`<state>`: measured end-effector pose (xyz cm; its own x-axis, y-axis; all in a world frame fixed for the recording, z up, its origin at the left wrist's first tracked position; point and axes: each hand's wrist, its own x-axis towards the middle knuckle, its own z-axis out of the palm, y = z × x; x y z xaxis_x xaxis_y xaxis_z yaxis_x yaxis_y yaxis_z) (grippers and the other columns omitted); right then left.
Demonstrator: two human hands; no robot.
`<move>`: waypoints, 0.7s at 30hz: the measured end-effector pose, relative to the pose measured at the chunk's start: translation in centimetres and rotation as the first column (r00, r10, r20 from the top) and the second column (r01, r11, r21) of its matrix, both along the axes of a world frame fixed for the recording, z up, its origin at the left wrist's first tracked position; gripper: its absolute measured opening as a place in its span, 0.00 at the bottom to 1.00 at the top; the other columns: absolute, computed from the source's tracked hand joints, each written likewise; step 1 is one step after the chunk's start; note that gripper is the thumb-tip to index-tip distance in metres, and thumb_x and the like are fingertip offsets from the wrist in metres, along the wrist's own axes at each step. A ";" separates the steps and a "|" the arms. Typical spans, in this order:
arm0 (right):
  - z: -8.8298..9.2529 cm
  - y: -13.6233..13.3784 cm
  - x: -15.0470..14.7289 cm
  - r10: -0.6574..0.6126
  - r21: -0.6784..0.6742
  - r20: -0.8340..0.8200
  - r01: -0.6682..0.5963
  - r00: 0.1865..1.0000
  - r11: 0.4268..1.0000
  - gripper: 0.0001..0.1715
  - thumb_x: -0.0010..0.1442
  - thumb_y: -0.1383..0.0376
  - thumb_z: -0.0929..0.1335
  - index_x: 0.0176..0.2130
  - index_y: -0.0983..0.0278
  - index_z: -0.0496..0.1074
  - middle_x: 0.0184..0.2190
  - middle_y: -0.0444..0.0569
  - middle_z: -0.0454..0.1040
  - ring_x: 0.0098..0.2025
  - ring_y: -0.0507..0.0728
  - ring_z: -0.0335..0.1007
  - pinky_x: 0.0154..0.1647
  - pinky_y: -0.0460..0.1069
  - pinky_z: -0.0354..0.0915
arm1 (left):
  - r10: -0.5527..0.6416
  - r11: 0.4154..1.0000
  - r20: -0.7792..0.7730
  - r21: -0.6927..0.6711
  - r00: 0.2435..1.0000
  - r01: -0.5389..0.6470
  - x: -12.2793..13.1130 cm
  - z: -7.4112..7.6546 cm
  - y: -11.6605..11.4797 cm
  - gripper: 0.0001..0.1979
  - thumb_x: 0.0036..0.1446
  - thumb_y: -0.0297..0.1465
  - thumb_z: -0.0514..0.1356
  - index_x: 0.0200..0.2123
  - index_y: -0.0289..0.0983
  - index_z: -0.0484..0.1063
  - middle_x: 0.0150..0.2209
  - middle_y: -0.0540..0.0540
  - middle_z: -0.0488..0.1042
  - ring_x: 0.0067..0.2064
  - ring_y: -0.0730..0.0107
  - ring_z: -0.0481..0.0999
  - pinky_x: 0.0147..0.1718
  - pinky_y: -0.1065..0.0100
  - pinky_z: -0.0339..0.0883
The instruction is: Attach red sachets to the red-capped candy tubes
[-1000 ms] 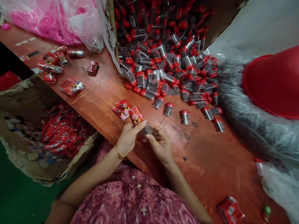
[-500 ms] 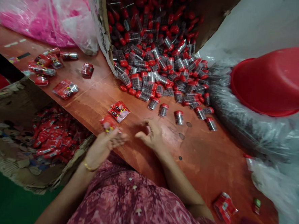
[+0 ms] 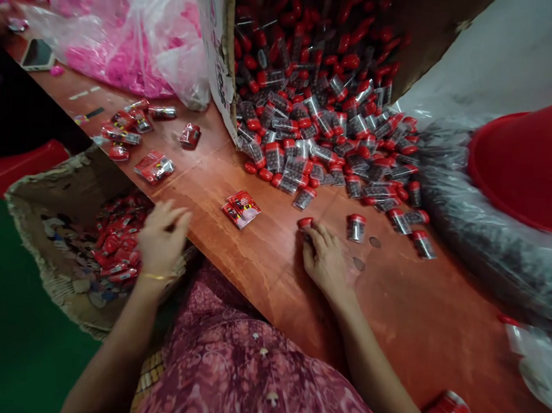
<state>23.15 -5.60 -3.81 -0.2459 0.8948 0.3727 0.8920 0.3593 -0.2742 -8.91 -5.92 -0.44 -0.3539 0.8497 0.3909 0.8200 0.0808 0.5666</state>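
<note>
My left hand [image 3: 162, 240] hovers open over the cardboard box [image 3: 57, 187] of red packets beside the table, fingers spread, nothing in it. My right hand [image 3: 324, 256] lies on the red-brown table [image 3: 263, 255] with its fingers closed around a small red-capped tube [image 3: 305, 223]. Another upright tube [image 3: 356, 227] stands just right of that hand. A small stack of red flat wrappers [image 3: 241, 208] lies between my hands.
A tipped carton [image 3: 217, 53] spills a heap of red-capped tubes [image 3: 327, 128]. Pink plastic bags [image 3: 122, 41] sit at the back left, wrapped packets [image 3: 154, 166] lie scattered, a red basin [image 3: 531, 166] rests on clear bags at right. A phone [image 3: 37, 55] lies far left.
My left hand carried a wrapped packet leftward off the table and now hangs open over the box. My right hand reached forward and closed on a tube.
</note>
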 end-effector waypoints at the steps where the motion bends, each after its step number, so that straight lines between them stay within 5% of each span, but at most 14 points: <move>1: 0.1 -0.5 -0.4 0.005 0.006 -0.013 -0.005 1.000 1.000 0.17 0.59 0.68 0.61 0.48 0.68 0.68 0.51 0.60 0.68 0.52 0.62 0.62 0.50 0.58 0.62 | -0.122 0.992 -0.010 -0.025 0.993 0.121 2.2 0.1 1.4 0.16 0.55 0.40 0.54 0.37 0.39 0.77 0.49 0.40 0.74 0.56 0.57 0.67 0.54 0.56 0.59; 4: 0.1 -1.3 -0.9 -0.017 0.026 -0.054 0.018 0.998 1.000 0.18 0.59 0.62 0.62 0.48 0.66 0.68 0.50 0.60 0.69 0.53 0.63 0.62 0.51 0.60 0.62 | -0.303 0.938 -0.070 -0.200 0.951 0.284 6.9 0.3 5.0 0.15 0.52 0.40 0.58 0.40 0.41 0.77 0.54 0.41 0.70 0.60 0.51 0.61 0.57 0.49 0.52; 8: 0.1 -1.4 -1.1 -0.042 0.005 -0.122 0.043 0.992 0.999 0.17 0.59 0.60 0.62 0.45 0.65 0.69 0.50 0.59 0.69 0.52 0.64 0.63 0.50 0.61 0.62 | -0.395 0.865 -0.070 -0.365 0.916 0.345 8.4 -0.5 7.3 0.10 0.51 0.38 0.60 0.35 0.45 0.78 0.50 0.43 0.73 0.59 0.46 0.60 0.55 0.43 0.49; 15: 1.7 -0.4 -3.5 -0.036 -0.039 -0.353 0.024 0.935 0.999 0.12 0.59 0.62 0.63 0.39 0.64 0.72 0.42 0.57 0.74 0.46 0.61 0.67 0.48 0.60 0.63 | -0.342 0.918 0.030 -0.204 0.939 0.340 8.6 -0.5 6.8 0.08 0.51 0.35 0.59 0.32 0.43 0.79 0.54 0.41 0.69 0.61 0.44 0.57 0.56 0.40 0.43; 17: 2.1 0.2 -4.9 -0.099 -0.141 -0.532 0.028 0.841 0.990 0.14 0.59 0.60 0.62 0.40 0.65 0.71 0.39 0.55 0.75 0.42 0.59 0.69 0.46 0.57 0.64 | -0.336 0.927 0.098 -0.142 0.937 0.348 9.4 0.4 6.2 0.09 0.51 0.36 0.59 0.33 0.44 0.79 0.55 0.42 0.68 0.61 0.46 0.57 0.57 0.41 0.43; 21: 3.1 1.9 -7.1 -0.259 -0.341 -0.846 -0.099 0.466 0.935 0.17 0.56 0.53 0.64 0.38 0.64 0.69 0.34 0.49 0.74 0.36 0.54 0.70 0.39 0.51 0.67 | -0.389 0.911 0.238 -0.041 0.890 0.410 11.3 2.2 4.6 0.09 0.51 0.37 0.60 0.35 0.45 0.78 0.55 0.43 0.68 0.60 0.50 0.60 0.58 0.45 0.43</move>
<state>16.05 -3.69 -0.72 0.1242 0.9907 0.0562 0.1395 0.0387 -0.9895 2.36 -1.30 1.73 -0.0453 0.9645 0.2602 0.6492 -0.1696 0.7415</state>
